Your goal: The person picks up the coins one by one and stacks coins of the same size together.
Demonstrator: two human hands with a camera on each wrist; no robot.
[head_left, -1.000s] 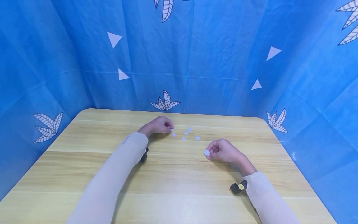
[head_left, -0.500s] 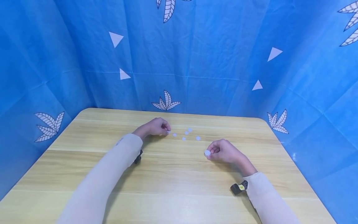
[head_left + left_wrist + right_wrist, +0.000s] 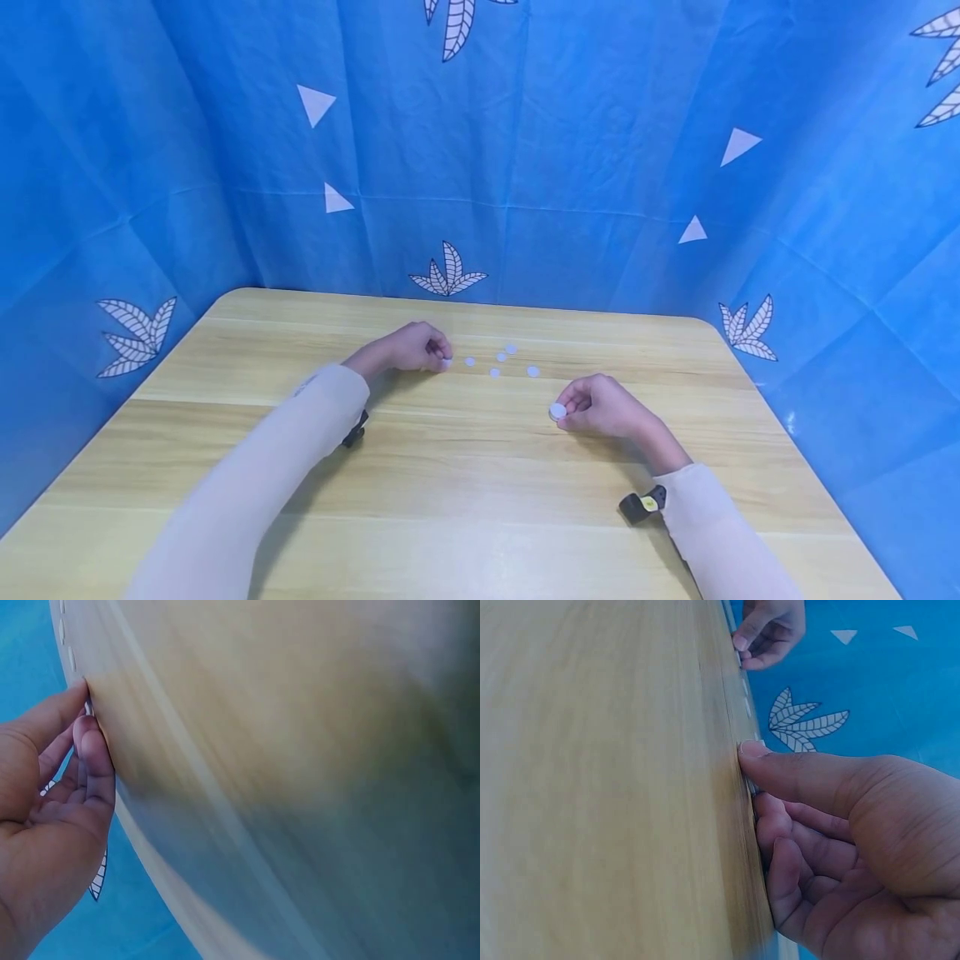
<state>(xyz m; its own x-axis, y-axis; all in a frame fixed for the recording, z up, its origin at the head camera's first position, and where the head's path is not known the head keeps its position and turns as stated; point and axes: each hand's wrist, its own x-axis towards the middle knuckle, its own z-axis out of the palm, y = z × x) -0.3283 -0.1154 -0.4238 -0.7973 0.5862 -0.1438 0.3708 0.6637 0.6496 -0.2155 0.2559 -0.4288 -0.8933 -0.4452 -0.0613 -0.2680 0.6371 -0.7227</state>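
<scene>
My left hand (image 3: 415,345) is low over the far part of the table, pinching a small white disc (image 3: 447,362) between thumb and fingers. In the left wrist view, the left hand (image 3: 60,795) mostly covers that disc. Nearer to me on the right, my right hand (image 3: 602,406) holds a round white piece (image 3: 557,411) at the tabletop between thumb and fingers. It looks thicker than the loose discs, with a pale top and a darker side. Loose white discs lie flat between the hands, the nearest to my left hand being one small disc (image 3: 469,362).
Several more discs lie on the wooden table (image 3: 450,483), including one disc (image 3: 533,372) closest to my right hand. A blue patterned curtain (image 3: 570,150) stands behind the table and along both sides. Each wrist carries a dark camera, such as the right wrist camera (image 3: 642,505).
My left hand has drawn left and slightly toward me with its disc, away from the loose discs. The right hand stays in place with its round piece.
</scene>
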